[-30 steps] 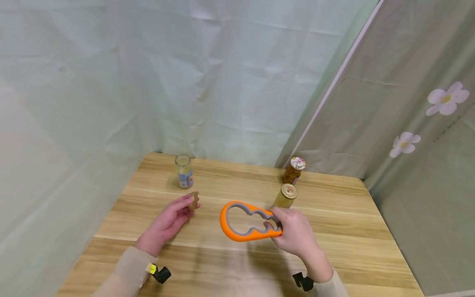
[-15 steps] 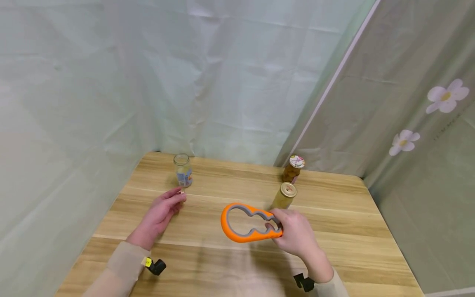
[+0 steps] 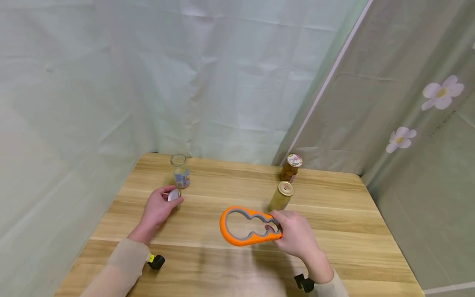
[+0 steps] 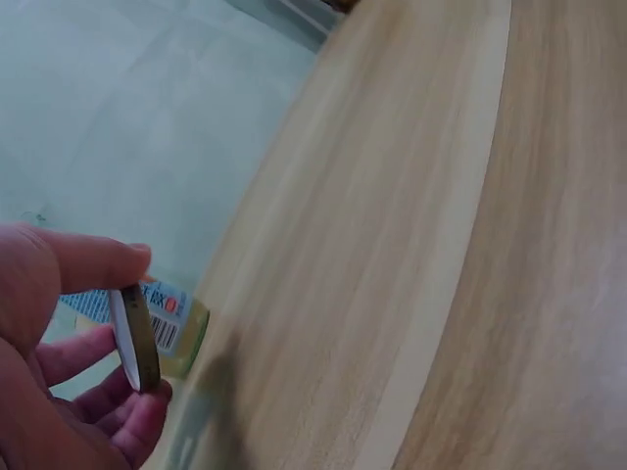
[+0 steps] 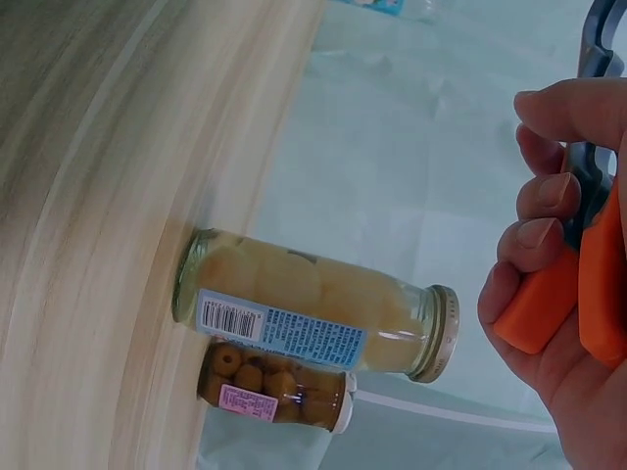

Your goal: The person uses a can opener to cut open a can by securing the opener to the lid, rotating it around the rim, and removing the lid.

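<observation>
Left hand pinching lid near open jar by table's far left corner, right hand gripping orange opener, lidded jars toward far edge

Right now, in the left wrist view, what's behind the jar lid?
Behind the jar lid is the blue-labelled glass jar, its barcode showing. The lid and left hand hide parts of the jar from view.

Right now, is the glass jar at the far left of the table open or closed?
Open: the glass jar has its mouth uncovered; the left hand holds a lid.
</observation>
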Tool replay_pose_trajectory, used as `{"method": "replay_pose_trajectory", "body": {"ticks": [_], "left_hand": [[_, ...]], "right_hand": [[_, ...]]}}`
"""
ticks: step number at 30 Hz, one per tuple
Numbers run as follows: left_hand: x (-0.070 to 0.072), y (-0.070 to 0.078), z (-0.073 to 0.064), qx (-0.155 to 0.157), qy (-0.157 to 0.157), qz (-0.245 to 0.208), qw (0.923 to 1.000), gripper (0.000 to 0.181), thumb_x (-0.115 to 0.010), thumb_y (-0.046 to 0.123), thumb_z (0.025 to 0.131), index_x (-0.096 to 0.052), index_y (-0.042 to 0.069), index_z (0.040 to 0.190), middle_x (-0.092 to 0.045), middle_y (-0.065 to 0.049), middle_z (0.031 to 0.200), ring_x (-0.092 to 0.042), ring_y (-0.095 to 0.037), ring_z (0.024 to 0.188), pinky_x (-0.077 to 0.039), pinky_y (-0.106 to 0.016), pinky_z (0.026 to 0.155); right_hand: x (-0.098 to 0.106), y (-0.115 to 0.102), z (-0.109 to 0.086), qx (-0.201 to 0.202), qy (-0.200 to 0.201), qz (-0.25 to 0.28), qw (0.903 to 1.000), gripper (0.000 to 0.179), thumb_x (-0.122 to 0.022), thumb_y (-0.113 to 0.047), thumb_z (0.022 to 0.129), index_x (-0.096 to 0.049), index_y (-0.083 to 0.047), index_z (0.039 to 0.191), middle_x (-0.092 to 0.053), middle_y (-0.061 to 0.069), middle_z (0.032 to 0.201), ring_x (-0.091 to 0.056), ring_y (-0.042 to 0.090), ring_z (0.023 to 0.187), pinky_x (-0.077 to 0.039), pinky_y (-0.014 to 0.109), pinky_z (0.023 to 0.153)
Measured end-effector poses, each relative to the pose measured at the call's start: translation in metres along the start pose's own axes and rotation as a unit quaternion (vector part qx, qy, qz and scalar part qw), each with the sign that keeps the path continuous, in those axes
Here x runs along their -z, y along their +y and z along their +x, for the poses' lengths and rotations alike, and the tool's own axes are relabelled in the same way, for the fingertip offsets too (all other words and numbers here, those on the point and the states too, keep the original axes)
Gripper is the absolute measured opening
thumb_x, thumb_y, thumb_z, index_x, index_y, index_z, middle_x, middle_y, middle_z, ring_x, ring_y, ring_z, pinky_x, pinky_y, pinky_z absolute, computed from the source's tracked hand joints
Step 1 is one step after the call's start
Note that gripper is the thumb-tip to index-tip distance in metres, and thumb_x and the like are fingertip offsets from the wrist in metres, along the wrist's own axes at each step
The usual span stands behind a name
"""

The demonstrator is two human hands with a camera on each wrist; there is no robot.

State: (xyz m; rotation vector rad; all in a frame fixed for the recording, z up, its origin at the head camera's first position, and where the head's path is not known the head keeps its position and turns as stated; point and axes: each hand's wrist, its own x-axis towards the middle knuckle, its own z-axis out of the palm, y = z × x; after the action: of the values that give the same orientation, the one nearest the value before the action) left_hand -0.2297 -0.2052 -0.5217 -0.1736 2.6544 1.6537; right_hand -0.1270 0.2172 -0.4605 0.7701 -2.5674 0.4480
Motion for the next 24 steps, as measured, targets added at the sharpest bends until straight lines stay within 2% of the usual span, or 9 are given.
{"method": "replay_pose_trajectory", "body": {"ticks": [4, 7, 11, 16, 20, 24], "left_hand": [[-0.001, -0.002, 0.004, -0.041, 0.007, 0.080, 0.9959, 0.063, -0.081, 0.021, 0.096, -0.056, -0.009, 0.145, -0.057, -0.031, 0.132, -0.058, -0.044, 0.118, -0.050, -0.054, 0.098], [-0.002, -0.004, 0.007, -0.060, 0.008, 0.117, 0.9912, 0.062, -0.081, 0.021, 0.095, -0.057, -0.011, 0.143, -0.056, -0.034, 0.134, -0.057, -0.047, 0.119, -0.048, -0.060, 0.101], [-0.002, -0.004, 0.008, -0.061, 0.013, 0.152, 0.9864, 0.061, -0.080, 0.023, 0.095, -0.058, -0.010, 0.142, -0.054, -0.035, 0.137, -0.055, -0.049, 0.121, -0.046, -0.063, 0.101], [-0.003, -0.003, 0.007, -0.052, 0.020, 0.207, 0.9767, 0.063, -0.081, 0.026, 0.093, -0.060, -0.007, 0.142, -0.054, -0.036, 0.138, -0.054, -0.050, 0.119, -0.048, -0.064, 0.095], [-0.005, -0.006, 0.011, -0.064, 0.025, 0.237, 0.9691, 0.064, -0.083, 0.029, 0.092, -0.062, -0.007, 0.140, -0.055, -0.036, 0.136, -0.054, -0.051, 0.118, -0.048, -0.064, 0.091], [-0.009, -0.011, 0.013, -0.079, 0.029, 0.246, 0.9655, 0.064, -0.085, 0.030, 0.091, -0.063, -0.009, 0.137, -0.056, -0.036, 0.135, -0.054, -0.051, 0.117, -0.048, -0.064, 0.092]], "right_hand": [[0.000, 0.000, 0.000, 0.005, 0.002, -0.002, 1.0000, 0.027, -0.092, -0.018, 0.079, -0.069, -0.019, 0.092, -0.041, -0.018, 0.070, -0.038, 0.002, 0.061, -0.035, 0.023, 0.055], [0.000, 0.000, 0.000, 0.010, -0.002, -0.004, 0.9999, 0.025, -0.090, -0.019, 0.080, -0.068, -0.021, 0.092, -0.041, -0.020, 0.071, -0.039, 0.002, 0.062, -0.036, 0.024, 0.057], [0.001, -0.001, 0.002, 0.013, -0.001, -0.001, 0.9999, 0.024, -0.089, -0.020, 0.082, -0.067, -0.022, 0.092, -0.041, -0.020, 0.071, -0.039, 0.002, 0.062, -0.036, 0.023, 0.056], [0.001, -0.001, 0.003, 0.014, -0.002, 0.001, 0.9999, 0.024, -0.088, -0.020, 0.082, -0.066, -0.022, 0.090, -0.040, -0.020, 0.070, -0.039, 0.002, 0.061, -0.035, 0.023, 0.056], [0.001, -0.001, 0.002, 0.009, 0.000, 0.000, 1.0000, 0.026, -0.089, -0.020, 0.081, -0.065, -0.023, 0.089, -0.038, -0.021, 0.070, -0.038, 0.002, 0.061, -0.034, 0.023, 0.056], [0.000, -0.001, -0.001, 0.005, 0.001, -0.005, 1.0000, 0.026, -0.090, -0.019, 0.079, -0.067, -0.023, 0.091, -0.038, -0.021, 0.070, -0.038, 0.001, 0.060, -0.035, 0.023, 0.056]]}}
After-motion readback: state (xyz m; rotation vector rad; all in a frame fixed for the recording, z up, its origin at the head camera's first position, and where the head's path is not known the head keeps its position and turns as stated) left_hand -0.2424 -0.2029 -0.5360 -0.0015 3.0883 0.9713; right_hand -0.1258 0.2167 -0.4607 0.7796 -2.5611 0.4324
